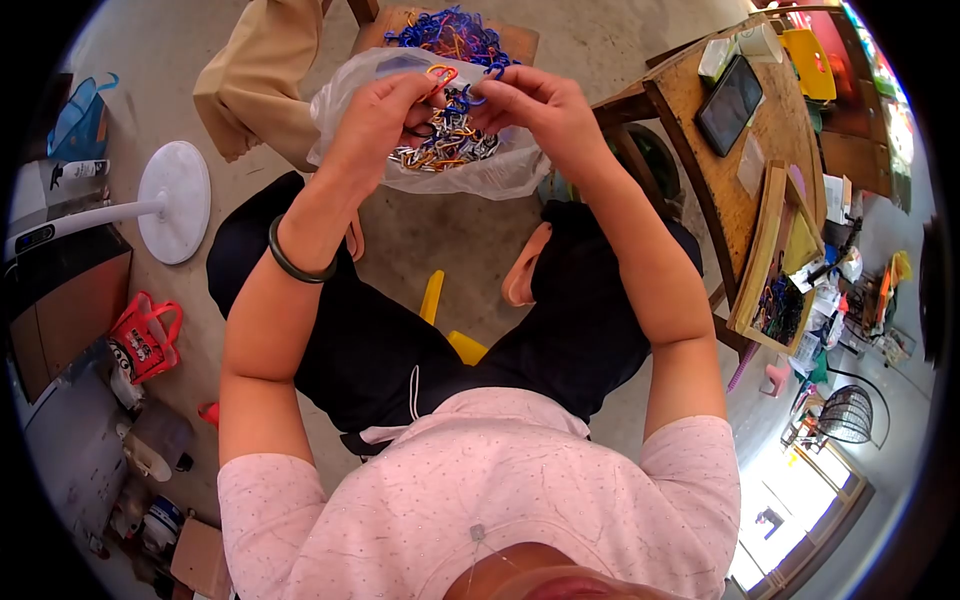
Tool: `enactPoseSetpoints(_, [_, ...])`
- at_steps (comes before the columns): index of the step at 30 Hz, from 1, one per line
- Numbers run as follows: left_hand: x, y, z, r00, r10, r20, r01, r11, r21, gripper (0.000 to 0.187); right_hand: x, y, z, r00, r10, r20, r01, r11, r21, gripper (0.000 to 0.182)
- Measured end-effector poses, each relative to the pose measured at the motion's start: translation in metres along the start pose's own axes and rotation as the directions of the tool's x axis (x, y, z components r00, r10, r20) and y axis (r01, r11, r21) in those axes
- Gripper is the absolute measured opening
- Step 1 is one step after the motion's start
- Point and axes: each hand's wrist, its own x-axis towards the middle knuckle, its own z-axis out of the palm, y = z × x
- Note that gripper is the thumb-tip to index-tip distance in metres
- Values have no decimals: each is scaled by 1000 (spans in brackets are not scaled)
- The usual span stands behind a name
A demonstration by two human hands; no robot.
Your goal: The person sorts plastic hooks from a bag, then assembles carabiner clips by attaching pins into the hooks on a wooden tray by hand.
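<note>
My left hand pinches an orange clip above a clear plastic bag filled with several coloured metal clips. Close beside it, my right hand grips a blue clip that touches the orange one. Both hands are raised over the bag's mouth. A dark bangle circles my left wrist. I sit on a yellow stool, wearing black trousers and a pink shirt.
Beyond the bag, a pile of blue and orange clips lies on a wooden stool. A wooden table at right carries a tablet and a tray. A white fan base and a red bag are at left.
</note>
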Motion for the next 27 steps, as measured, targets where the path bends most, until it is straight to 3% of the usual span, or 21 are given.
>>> enactPoseSetpoints(3, [-9, 7, 13, 996, -24, -90, 31, 997, 73, 29, 0, -6, -2, 994, 100, -41, -96, 991, 91, 26])
enactPoseSetpoints(12, [-10, 8, 10, 998, -8, -67, 17, 991, 130, 30, -1, -9, -2, 994, 105, -23, -101, 985, 141, 27])
enactPoseSetpoints(15, [-12, 9, 10, 1000, -19, -18, 21, 992, 124, 30, -1, -1, -2, 999, -40, -30, 35, 989, -144, 24])
enactPoseSetpoints(18, [-10, 5, 6, 999, -37, 16, 35, 996, 85, 29, -5, 11, 7, 984, -148, -98, 95, 904, -418, 21])
enactPoseSetpoints(19, [-10, 5, 6, 999, -43, 21, 41, 996, 79, 28, -6, 11, 11, 984, -128, -124, 73, 924, -375, 19])
enactPoseSetpoints(25, [-13, 7, 7, 998, -68, 12, 67, 997, 49, 27, -6, 16, 9, 984, -160, -72, 68, 728, -682, 21])
enactPoseSetpoints(27, [-11, 6, 5, 997, -70, 39, 70, 998, -4, 28, -6, 15, 13, 987, -150, -65, 62, 713, -699, 22])
